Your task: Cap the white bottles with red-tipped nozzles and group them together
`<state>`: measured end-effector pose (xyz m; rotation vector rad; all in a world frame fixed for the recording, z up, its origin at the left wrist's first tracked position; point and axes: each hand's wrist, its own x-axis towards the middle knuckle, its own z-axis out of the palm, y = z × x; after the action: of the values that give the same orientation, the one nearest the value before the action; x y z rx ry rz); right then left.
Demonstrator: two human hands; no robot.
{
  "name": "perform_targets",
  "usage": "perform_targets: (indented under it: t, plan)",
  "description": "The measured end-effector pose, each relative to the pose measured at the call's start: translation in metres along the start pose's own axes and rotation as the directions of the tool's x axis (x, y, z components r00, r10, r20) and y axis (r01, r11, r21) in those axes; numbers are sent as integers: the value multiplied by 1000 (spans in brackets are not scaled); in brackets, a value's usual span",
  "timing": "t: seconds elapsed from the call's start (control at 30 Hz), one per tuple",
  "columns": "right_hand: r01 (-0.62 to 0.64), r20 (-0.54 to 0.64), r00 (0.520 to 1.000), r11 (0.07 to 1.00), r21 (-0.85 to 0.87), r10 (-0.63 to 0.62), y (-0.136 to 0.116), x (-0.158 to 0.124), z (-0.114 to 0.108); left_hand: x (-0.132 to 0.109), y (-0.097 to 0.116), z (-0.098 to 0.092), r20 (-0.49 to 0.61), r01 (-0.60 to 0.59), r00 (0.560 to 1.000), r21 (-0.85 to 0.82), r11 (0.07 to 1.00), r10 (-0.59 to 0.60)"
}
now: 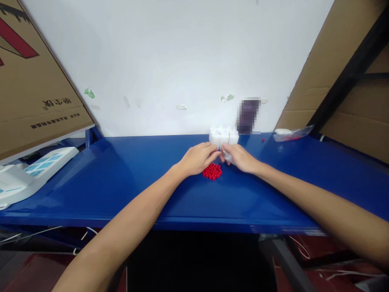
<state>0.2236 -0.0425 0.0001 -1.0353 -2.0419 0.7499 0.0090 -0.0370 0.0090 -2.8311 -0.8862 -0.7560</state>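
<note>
Several small white bottles (215,137) with pointed tips stand close together at the back of the blue table, by the wall. Just in front of them my two hands meet. In my right hand (240,157), the fingers are closed around a small white bottle (228,157), partly covered by them. My left hand (199,157) has its thumb and fingers drawn together beside that bottle; whatever they pinch is hidden. Below my left fingers lies a heap of small red pieces (212,172), like caps or beads, on the tabletop.
A white power strip (50,160) lies at the table's left end, below a large cardboard box (39,93). On the right are a clear plastic bag (293,134) and a single red piece (263,140). A dark pixelated patch (248,115) shows against the white wall.
</note>
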Motion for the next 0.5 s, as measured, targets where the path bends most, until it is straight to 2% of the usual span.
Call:
perform_targets:
  t: [0.3, 0.5]
  plan:
    - [146, 60, 988, 989, -26, -144, -4, -5, 7, -1, 8, 0, 15, -39, 999, -117, 992, 41]
    - [158, 65, 985, 987, 0, -158, -4, -5, 6, -2, 11, 5, -37, -42, 998, -21, 999, 42]
